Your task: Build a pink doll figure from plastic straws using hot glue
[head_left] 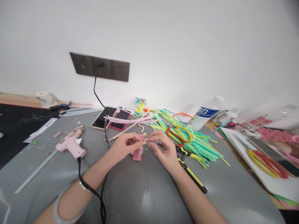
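My left hand pinches a small pink fuzzy figure, apparently made of pipe cleaners, above the grey table mat. Close on its other side, my right hand has thumb and forefinger pressed together at the figure's upper end. Whatever lies between those right fingertips is too small to make out. Beyond the hands are a bundle of pink pipe cleaners and a big pile of green and yellow pipe cleaners. Yellow-and-black pliers rest beside my right forearm.
On the left lies a pink glue gun, its black cord passing by my left forearm. Two phones lie at the back. Red-and-yellow scissors sit on the pile, near a water bottle. More scissors lie right.
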`<action>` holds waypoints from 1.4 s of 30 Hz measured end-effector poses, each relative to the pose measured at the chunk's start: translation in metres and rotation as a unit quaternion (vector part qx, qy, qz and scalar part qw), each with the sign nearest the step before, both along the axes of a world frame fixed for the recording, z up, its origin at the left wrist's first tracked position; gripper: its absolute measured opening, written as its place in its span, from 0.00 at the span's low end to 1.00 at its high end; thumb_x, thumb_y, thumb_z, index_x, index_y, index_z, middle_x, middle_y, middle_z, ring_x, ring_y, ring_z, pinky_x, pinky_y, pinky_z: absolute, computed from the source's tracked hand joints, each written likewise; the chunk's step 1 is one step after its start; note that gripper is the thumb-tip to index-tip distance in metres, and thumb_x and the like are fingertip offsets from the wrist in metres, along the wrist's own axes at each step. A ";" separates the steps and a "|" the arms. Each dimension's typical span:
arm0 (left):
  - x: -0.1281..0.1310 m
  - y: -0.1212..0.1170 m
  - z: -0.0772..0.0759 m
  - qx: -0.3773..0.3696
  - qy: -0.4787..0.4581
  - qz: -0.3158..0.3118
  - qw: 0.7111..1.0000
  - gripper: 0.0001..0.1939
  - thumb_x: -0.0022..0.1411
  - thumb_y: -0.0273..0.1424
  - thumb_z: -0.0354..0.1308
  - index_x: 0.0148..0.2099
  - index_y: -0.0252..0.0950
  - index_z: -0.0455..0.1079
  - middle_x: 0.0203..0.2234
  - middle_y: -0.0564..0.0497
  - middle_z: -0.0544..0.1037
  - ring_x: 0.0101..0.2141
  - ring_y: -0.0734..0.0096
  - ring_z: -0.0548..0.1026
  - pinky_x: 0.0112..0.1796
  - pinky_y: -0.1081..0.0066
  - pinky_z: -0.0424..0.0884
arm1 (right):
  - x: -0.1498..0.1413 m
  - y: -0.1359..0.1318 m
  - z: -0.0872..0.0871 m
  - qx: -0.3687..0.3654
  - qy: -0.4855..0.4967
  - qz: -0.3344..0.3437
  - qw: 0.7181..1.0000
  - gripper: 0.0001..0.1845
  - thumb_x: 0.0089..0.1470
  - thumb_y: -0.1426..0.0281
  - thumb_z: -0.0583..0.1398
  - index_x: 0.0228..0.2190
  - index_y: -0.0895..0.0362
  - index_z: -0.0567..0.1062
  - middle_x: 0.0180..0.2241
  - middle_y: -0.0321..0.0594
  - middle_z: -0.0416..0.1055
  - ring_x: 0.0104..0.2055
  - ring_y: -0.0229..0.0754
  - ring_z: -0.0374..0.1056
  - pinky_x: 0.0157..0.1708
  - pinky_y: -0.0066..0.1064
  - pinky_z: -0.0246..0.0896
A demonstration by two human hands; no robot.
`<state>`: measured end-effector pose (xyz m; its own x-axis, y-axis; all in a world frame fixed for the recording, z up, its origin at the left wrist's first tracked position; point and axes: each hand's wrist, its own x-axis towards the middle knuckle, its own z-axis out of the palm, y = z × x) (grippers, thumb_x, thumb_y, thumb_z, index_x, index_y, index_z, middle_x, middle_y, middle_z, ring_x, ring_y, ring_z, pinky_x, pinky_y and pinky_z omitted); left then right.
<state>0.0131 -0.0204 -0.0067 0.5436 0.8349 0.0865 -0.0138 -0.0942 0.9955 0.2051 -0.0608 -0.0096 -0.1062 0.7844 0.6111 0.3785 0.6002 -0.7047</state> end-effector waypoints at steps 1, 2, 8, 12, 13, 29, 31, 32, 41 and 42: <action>0.000 0.000 0.000 0.001 -0.001 0.000 1.000 0.14 0.59 0.41 0.64 0.31 0.34 0.73 0.22 0.53 0.75 0.19 0.76 0.73 0.25 0.74 0.70 | -0.001 0.000 0.001 -0.003 -0.006 0.011 1.000 0.03 0.60 0.69 0.61 0.34 0.53 0.76 0.35 0.42 0.73 0.40 0.45 0.70 0.42 0.39 0.66; 0.000 0.000 0.000 0.002 -0.003 0.000 1.000 0.14 0.59 0.41 0.64 0.31 0.33 0.73 0.22 0.53 0.75 0.20 0.76 0.73 0.25 0.75 0.70 | -0.001 -0.001 0.002 -0.007 -0.011 0.018 1.000 0.03 0.60 0.69 0.62 0.33 0.53 0.76 0.35 0.42 0.73 0.40 0.45 0.71 0.42 0.39 0.66; 0.001 -0.002 0.000 -0.006 -0.014 -0.018 1.000 0.14 0.60 0.41 0.62 0.31 0.34 0.71 0.19 0.54 0.74 0.18 0.74 0.74 0.25 0.73 0.70 | -0.002 0.002 0.001 -0.020 0.012 -0.005 1.000 0.06 0.62 0.71 0.59 0.32 0.54 0.73 0.33 0.41 0.73 0.38 0.43 0.70 0.40 0.36 0.64; 0.001 -0.001 0.001 0.019 0.006 0.007 1.000 0.13 0.61 0.39 0.62 0.30 0.35 0.71 0.17 0.55 0.75 0.19 0.74 0.74 0.30 0.71 0.71 | 0.001 0.004 -0.003 -0.034 0.050 -0.029 0.998 0.06 0.64 0.70 0.56 0.33 0.55 0.71 0.33 0.39 0.71 0.37 0.42 0.68 0.38 0.34 0.62; 0.001 -0.001 0.001 0.024 0.009 0.012 1.000 0.13 0.61 0.39 0.62 0.30 0.35 0.72 0.17 0.55 0.75 0.19 0.74 0.74 0.31 0.71 0.71 | 0.001 0.004 -0.004 -0.035 0.051 -0.026 0.998 0.07 0.64 0.70 0.56 0.33 0.55 0.71 0.33 0.39 0.71 0.37 0.42 0.68 0.39 0.34 0.62; 0.000 0.000 0.000 0.077 0.058 0.029 0.995 0.10 0.60 0.36 0.61 0.31 0.34 0.73 0.26 0.52 0.76 0.22 0.76 0.72 0.27 0.75 0.67 | 0.000 0.002 -0.004 0.046 -0.111 -0.005 0.993 0.02 0.59 0.72 0.63 0.35 0.53 0.75 0.34 0.38 0.77 0.39 0.44 0.73 0.41 0.38 0.58; 0.000 0.000 0.000 0.087 0.067 0.033 0.993 0.09 0.60 0.35 0.60 0.31 0.35 0.73 0.27 0.52 0.76 0.23 0.76 0.72 0.27 0.74 0.67 | 0.001 0.001 -0.003 0.044 -0.117 -0.011 0.992 0.02 0.59 0.72 0.63 0.34 0.53 0.76 0.35 0.39 0.77 0.40 0.44 0.73 0.41 0.38 0.58; 0.000 0.000 0.000 0.092 0.071 0.035 0.993 0.09 0.60 0.34 0.60 0.31 0.35 0.73 0.27 0.52 0.76 0.23 0.76 0.72 0.27 0.74 0.67 | 0.001 0.001 -0.003 0.041 -0.119 -0.013 0.992 0.02 0.60 0.72 0.63 0.33 0.53 0.76 0.35 0.40 0.76 0.40 0.45 0.73 0.41 0.39 0.58; -0.007 0.007 0.001 0.180 0.197 0.118 0.956 0.10 0.64 0.35 0.55 0.37 0.37 0.75 0.32 0.51 0.80 0.31 0.69 0.74 0.33 0.72 0.65 | 0.005 0.006 -0.001 -0.037 -0.054 -0.012 0.998 0.05 0.58 0.71 0.62 0.30 0.54 0.75 0.34 0.42 0.75 0.39 0.45 0.72 0.42 0.38 0.64; -0.008 0.008 0.000 0.184 0.220 0.128 0.949 0.09 0.64 0.35 0.55 0.37 0.37 0.74 0.31 0.51 0.80 0.31 0.68 0.75 0.33 0.71 0.65 | 0.006 0.007 -0.002 -0.057 -0.044 -0.012 0.997 0.05 0.58 0.70 0.62 0.29 0.54 0.75 0.33 0.41 0.75 0.38 0.45 0.72 0.41 0.37 0.65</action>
<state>0.0046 -0.0123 -0.0069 0.3775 0.9020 0.2095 0.4670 -0.3808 0.7981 0.2107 -0.0533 -0.0120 -0.1358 0.8509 0.5074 0.4558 0.5084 -0.7306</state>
